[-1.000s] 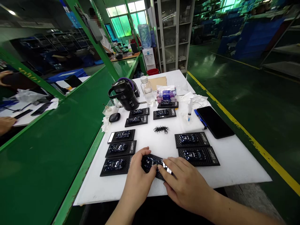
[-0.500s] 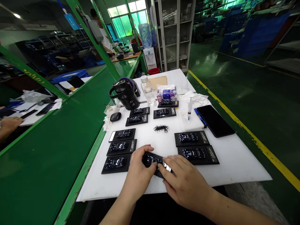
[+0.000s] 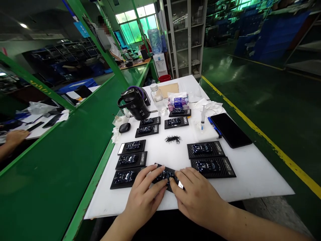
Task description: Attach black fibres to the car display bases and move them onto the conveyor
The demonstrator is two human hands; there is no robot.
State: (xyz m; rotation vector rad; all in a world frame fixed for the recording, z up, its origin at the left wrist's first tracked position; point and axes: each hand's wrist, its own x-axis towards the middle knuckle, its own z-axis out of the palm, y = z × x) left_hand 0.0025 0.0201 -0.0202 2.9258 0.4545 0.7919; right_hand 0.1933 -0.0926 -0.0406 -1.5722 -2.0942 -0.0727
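Note:
A black card with a small dark blue toy car (image 3: 164, 174) lies near the front edge of the white board (image 3: 250, 174). My left hand (image 3: 144, 197) rests on its left side with the fingers stretched flat over it. My right hand (image 3: 198, 197) presses on its right side, fingertips pinched at the card's shiny end. Three similar car cards (image 3: 130, 159) lie in a column just to the left. Two more car cards (image 3: 209, 157) lie to the right.
Behind lie further car cards (image 3: 162, 123), a heap of small black parts (image 3: 173, 138), a black jug (image 3: 134, 103), a clear bottle (image 3: 157, 95), a tissue pack (image 3: 177, 100), a syringe (image 3: 203, 115) and a black phone (image 3: 229, 130). A green bench (image 3: 62, 160) runs along the left; another person's hand (image 3: 15, 137) rests there.
My left hand's fingers have flattened out over the card, which has turned slightly. My right hand stays pressed on its right end. The view has shifted a little.

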